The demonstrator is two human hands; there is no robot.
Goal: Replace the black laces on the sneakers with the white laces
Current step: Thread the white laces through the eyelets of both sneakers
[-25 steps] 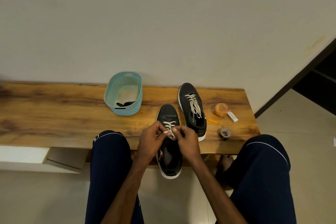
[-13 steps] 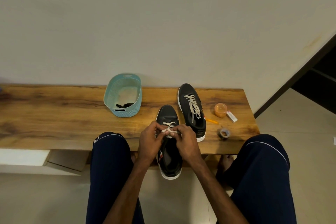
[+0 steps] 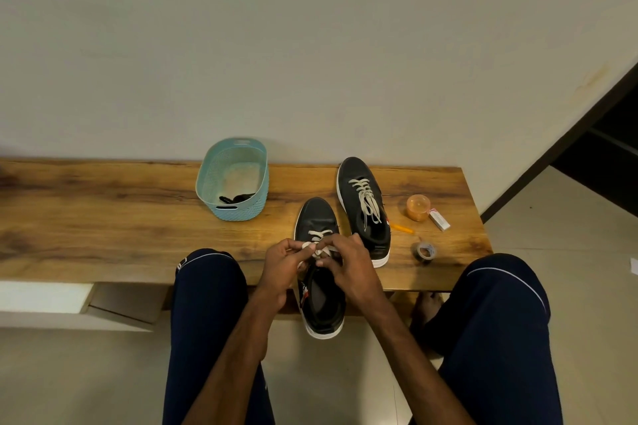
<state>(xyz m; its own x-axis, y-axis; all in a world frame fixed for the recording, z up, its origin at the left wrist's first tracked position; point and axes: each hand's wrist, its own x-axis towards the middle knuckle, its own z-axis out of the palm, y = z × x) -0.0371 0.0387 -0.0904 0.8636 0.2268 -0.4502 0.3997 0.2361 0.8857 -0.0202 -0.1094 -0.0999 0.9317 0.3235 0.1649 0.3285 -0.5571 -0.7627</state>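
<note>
Two black sneakers with white soles lie on the wooden bench [image 3: 103,217]. The near sneaker [image 3: 316,217] hangs its heel over the bench's front edge, between my knees. A white lace [image 3: 319,235] crosses its front eyelets. My left hand [image 3: 284,264] and my right hand [image 3: 348,264] meet over its tongue, and both pinch the white lace. The far sneaker [image 3: 362,203] lies to the right, fully laced in white with loose ends. Black laces [image 3: 236,198] lie in the teal basket [image 3: 241,210].
To the right of the sneakers lie an orange round container [image 3: 417,206], a small white box [image 3: 439,220], a thin orange stick [image 3: 400,228] and a roll of tape [image 3: 425,251]. The wall stands right behind the bench. My knees flank the near sneaker.
My hands have drawn closer together over the near sneaker's tongue while working the white lace. Both sneakers and the basket stay where they were.
</note>
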